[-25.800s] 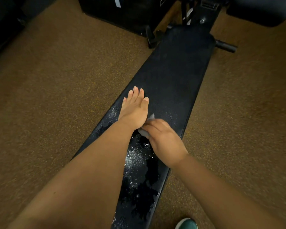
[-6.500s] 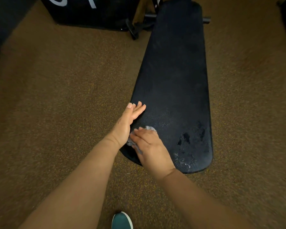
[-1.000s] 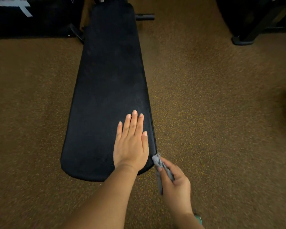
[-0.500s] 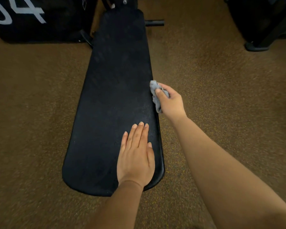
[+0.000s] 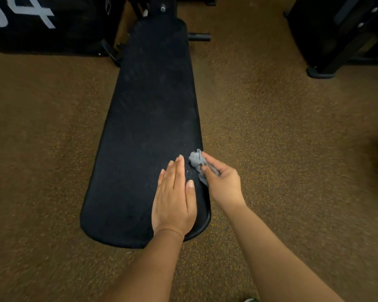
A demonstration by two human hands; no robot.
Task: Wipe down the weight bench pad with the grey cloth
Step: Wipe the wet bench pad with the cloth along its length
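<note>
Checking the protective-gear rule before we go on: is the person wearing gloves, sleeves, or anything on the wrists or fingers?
No. Both forearms are bare as far as the view shows, with no sleeve edge in sight. The left hand and the right hand are ungloved, and no watch, band or ring shows on either. Fingernails look short and unpainted. Upper arms lie out of frame, so what is worn higher up cannot be told.

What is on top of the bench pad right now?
The left hand lies flat on the bench pad; the right hand holds the grey cloth at its edge. Pad beneath is hidden.
</note>
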